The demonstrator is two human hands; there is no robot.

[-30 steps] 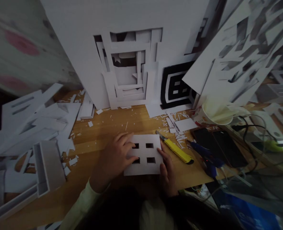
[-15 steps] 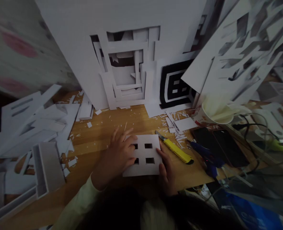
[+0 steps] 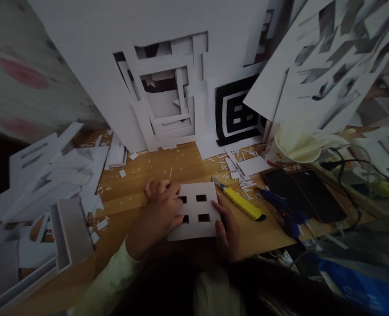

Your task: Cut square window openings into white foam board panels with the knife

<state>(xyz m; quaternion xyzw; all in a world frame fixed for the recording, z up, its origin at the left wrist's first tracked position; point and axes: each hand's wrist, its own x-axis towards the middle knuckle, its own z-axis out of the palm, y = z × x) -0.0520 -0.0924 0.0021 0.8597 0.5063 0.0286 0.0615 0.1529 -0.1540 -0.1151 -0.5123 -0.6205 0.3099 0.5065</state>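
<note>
A white foam-board piece (image 3: 194,207) with several rectangular cut-out holes is between my hands, near the table's front edge. My left hand (image 3: 159,215) lies over its left edge, fingers curled, with the fingertips at the left holes. At the right edge, my right hand (image 3: 226,227) grips the piece between thumb and fingers. Just beyond my right hand lies a yellow utility knife (image 3: 245,203), its blade out and pointing away to the left. Farther right is a blue glue gun (image 3: 280,206) on the table.
A tall white board (image 3: 168,26) with cut-outs stands at the back, beside a black-patterned panel (image 3: 237,107). Offcuts (image 3: 59,162) pile up at left. Two phones (image 3: 319,195), a paper cup (image 3: 281,151) and cables (image 3: 342,169) are at right. Scraps (image 3: 243,175) litter the wooden table (image 3: 131,166).
The fingers of my left hand have curled in more on the piece. My right hand keeps its hold at the right edge. The view has shifted slightly.
</note>
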